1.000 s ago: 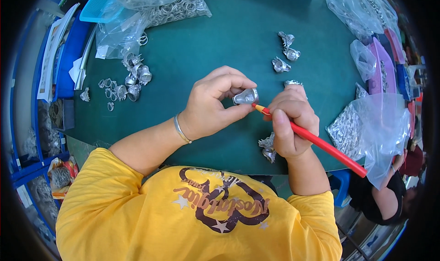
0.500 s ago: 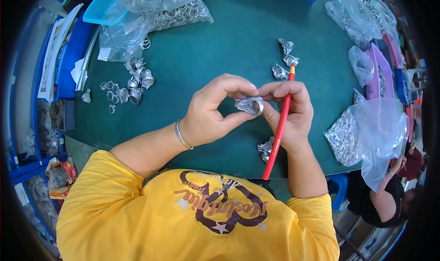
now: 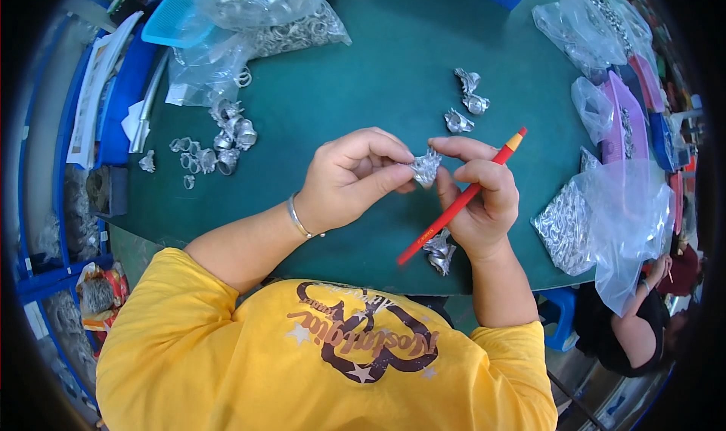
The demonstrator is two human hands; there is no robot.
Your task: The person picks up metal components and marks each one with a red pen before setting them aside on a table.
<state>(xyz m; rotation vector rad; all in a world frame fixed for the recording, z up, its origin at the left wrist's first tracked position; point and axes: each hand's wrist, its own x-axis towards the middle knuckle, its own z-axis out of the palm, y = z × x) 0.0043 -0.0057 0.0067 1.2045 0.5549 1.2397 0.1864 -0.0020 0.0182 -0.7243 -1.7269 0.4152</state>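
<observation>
At about nine o'clock on the dark green tabletop (image 3: 363, 75) lies a loose cluster of small shiny silver metal rings (image 3: 219, 140), and just above it, toward eleven o'clock, clear plastic bags stuffed with more silver pieces (image 3: 249, 15) lie beside a light blue plastic tray (image 3: 170, 19).

Near the centre, the person's left hand (image 3: 344, 178) — a thin silver bangle (image 3: 296, 218) on its wrist — is curled, thumb and fingertips pinching a small crumpled silver foil-like piece (image 3: 426, 165) from the left. The right hand (image 3: 476, 196) meets it from the right, its index finger and thumb closed on the same piece, so the piece is held up between both hands, above the table. The right hand's lower fingers also clasp a red pencil with a yellow end (image 3: 461, 200), which slants from five o'clock up to one o'clock across the palm.

Just below the right hand, at the table's near edge, rests another crumpled silver piece (image 3: 439, 251). Toward twelve o'clock, well apart from the hands, three similar finished pieces (image 3: 465, 98) lie together. At three o'clock sits a clear bag of silver parts (image 3: 597, 219) — beside a pink tray (image 3: 624, 121).
</observation>
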